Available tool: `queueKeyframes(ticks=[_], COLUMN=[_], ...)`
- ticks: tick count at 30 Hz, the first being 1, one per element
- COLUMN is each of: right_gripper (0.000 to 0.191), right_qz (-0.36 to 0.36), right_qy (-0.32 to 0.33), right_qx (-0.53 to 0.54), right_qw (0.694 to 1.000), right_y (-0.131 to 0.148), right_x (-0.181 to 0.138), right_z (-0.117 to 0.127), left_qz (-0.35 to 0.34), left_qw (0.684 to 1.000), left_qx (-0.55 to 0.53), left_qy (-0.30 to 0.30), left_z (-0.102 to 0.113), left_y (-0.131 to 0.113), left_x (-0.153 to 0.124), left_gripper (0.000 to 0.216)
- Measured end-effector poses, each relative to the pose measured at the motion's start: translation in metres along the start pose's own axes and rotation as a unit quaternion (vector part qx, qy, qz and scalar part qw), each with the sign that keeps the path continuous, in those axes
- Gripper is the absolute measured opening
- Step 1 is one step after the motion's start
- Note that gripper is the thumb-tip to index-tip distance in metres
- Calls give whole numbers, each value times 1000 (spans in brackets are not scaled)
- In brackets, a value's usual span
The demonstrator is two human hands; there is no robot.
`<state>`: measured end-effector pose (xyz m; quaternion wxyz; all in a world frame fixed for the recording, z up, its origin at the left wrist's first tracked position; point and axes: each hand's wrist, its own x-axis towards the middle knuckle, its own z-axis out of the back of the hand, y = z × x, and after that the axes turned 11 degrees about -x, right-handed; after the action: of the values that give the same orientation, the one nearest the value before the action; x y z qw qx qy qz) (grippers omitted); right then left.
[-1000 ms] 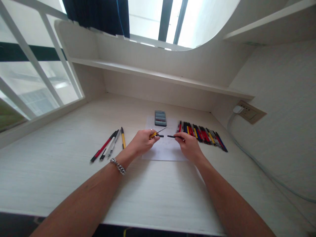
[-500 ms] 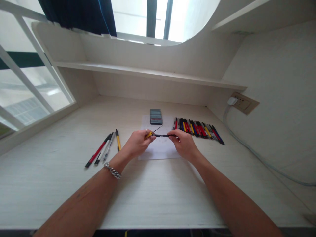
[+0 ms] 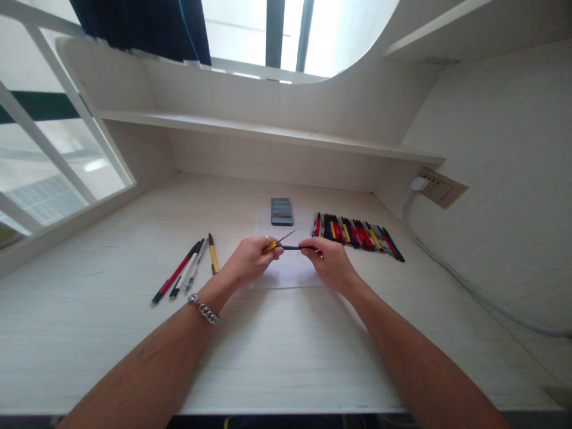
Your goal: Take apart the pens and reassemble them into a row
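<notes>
My left hand (image 3: 252,259), a ring on one finger, is closed around a yellow pen part (image 3: 270,246). A thin dark tip like a refill (image 3: 288,234) sticks out of it up and to the right. A slim black pen piece (image 3: 292,248) spans level between both hands. Its left end meets my left fingertips, while my right hand (image 3: 331,262) pinches its right end. Whether it is a whole pen or a part is hidden by the fingers. Both hands are above a white paper sheet (image 3: 288,277).
A dark rectangular device (image 3: 282,212) lies at the paper's far edge. Right of it stretches a row of several pens (image 3: 364,235). On the left lie a red pen (image 3: 176,272), two pale pens and a yellow pen (image 3: 213,253). A cable (image 3: 465,286) runs down the right side.
My right hand has shifted slightly left, and the visible stretch of black pen piece between the hands is shorter. My left hand stays almost in place.
</notes>
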<state>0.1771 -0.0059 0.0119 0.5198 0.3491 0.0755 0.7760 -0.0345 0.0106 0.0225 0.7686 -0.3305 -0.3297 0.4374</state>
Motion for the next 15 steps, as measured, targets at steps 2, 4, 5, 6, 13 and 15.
queueKeyframes(ticks=[2,4,5,6,13,15], right_gripper=[16,16,16,16,17,18], right_qz=[1,-4,-8,-12,-43,-46], right_qy=[4,6,8,10,31,36], right_qx=[0,-1,0,1,29,37], right_qw=[1000,1000,1000,1000,998,998], right_y=[1,2,2,2,1,1], right_x=[0,-1,-1,-1,-1,-1], right_z=[0,0,0,0,0,-1], left_qz=[-2,-2,-2,-1,10,12], left_qw=[1000,1000,1000,1000,1000,1000], left_qx=[7,8,6,5,-4,-6], left_qy=[2,2,2,2,4,6], left_z=[0,-1,-1,-1,-2,-2], left_y=[0,0,1,1,4,5], left_x=[0,-1,-1,-1,-1,-1], left_gripper=[28,27,26,26,24,24])
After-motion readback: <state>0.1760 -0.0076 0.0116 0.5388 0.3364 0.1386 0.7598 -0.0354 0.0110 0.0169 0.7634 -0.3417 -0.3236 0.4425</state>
